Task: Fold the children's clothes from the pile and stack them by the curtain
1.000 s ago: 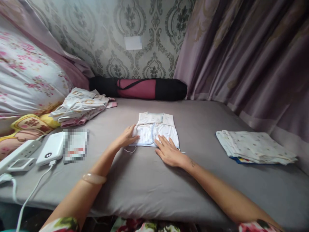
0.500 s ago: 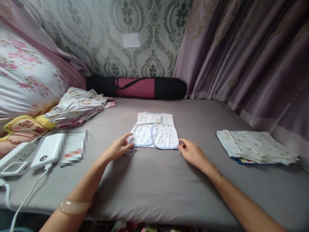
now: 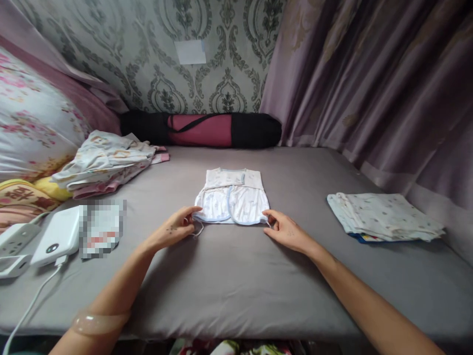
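Note:
A small white baby shirt [image 3: 248, 203] with blue edging and a faint print lies flat in the middle of the bed, its sleeves folded across the upper part. At its lower left corner, my left hand [image 3: 174, 230] is closed, fingertips and thumb pinching the hem. My right hand [image 3: 287, 231] pinches the opposite lower corner between thumb and fingers. Thin white ties hang near both hands, beneath the fingers. The fabric right under the fingertips is partly hidden.
Folded printed cloths [image 3: 384, 214] lie on the right. At left are a pile of clothes [image 3: 105, 160], a white power bank [image 3: 59, 234] with its cable, a power strip [image 3: 16, 241] and a blurred packet [image 3: 102, 229]. A black and maroon roll bag [image 3: 201, 130] lies along the wall.
The view has shifted slightly. Both hands stay at the shirt's lower corners; the right fingers now lift that corner a little, with the thumb lower and further apart.

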Demonstrator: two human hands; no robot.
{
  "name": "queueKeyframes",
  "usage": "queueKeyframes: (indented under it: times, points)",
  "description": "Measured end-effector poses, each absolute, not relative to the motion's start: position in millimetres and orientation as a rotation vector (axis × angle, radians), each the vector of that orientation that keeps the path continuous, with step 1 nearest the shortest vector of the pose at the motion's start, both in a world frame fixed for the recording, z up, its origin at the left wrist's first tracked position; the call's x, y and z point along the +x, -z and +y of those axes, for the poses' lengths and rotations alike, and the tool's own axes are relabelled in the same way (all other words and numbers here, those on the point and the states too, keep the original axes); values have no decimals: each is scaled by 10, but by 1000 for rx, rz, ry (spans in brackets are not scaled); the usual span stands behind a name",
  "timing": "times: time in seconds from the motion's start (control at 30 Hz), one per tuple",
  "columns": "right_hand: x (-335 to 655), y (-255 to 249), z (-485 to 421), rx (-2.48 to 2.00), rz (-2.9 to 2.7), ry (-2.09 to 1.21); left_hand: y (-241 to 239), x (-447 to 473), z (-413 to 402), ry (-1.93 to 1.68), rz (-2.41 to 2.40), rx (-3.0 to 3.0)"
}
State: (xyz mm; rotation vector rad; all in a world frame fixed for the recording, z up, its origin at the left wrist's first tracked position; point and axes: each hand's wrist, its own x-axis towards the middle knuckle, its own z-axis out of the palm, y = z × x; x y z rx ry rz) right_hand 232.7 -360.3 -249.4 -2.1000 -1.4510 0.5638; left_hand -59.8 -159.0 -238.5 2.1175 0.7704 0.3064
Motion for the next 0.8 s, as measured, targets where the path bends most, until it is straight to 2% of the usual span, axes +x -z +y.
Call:
queueKeyframes:
  times: [0.17, 0.33, 0.43, 0.63, 0.8]
  points:
    - [2256, 2490, -3558, -2229, -1566, -249, 2460, -542, -1567, -482, 771, 2447]
    - [2232, 2450, -3516, -2359, -1749, 37, 2552, -518, -1486, -511, 740, 2676]
    - [2283, 2433, -3493, -2245, -1926, 153, 2558, -536, -1443, -518, 644, 2828]
    - [2469, 2522, -3411, -1901, -2170, -94, 2487, -483, -1356, -252, 226, 2833]
    - [2600, 2497, -3406, -1749, -2198, -111, 2407, -471, -1270, -288, 188, 2759]
